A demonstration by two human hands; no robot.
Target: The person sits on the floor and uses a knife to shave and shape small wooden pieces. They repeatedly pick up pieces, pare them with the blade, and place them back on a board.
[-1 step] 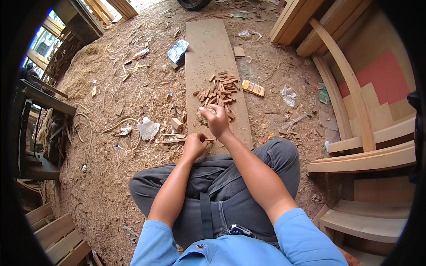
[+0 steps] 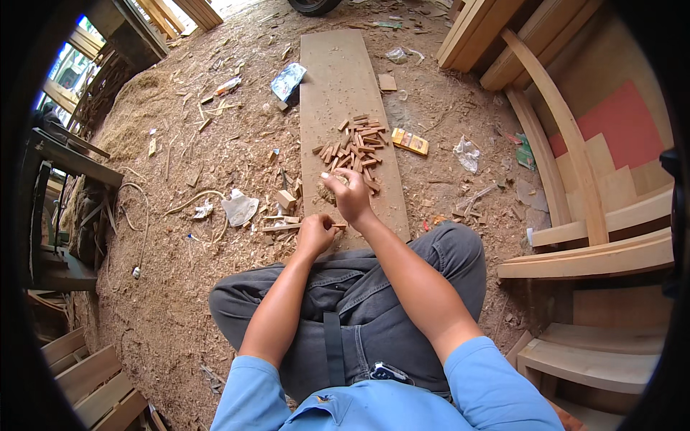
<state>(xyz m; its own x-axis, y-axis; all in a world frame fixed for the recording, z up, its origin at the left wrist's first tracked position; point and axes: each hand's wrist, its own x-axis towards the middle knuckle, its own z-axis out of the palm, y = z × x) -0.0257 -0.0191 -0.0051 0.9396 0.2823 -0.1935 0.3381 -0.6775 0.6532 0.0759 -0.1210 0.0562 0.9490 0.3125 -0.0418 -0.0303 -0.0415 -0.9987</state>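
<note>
My left hand (image 2: 313, 231) is closed on a thin wooden stick (image 2: 279, 228) near the near end of a long flat board (image 2: 330, 79). Just above it and to the right, my right hand (image 2: 348, 196) grips a tan, rough, fibrous lump (image 2: 330, 188), partly hidden by the fingers. Several small dark-brown wood pieces (image 2: 359, 144) lie heaped on the board just beyond my right hand. A few small pale offcuts (image 2: 285, 200) lie on the ground beside the board, left of my hands.
Sawdust and shavings cover the ground (image 2: 158, 237), with a blue packet (image 2: 288, 82), a yellow packet (image 2: 410, 141) and a cord (image 2: 144, 205). Stacked timber and curved frames (image 2: 575, 251) line the right, slatted wood (image 2: 93, 388) the lower left. A dark wheel (image 2: 313, 7) shows at the top.
</note>
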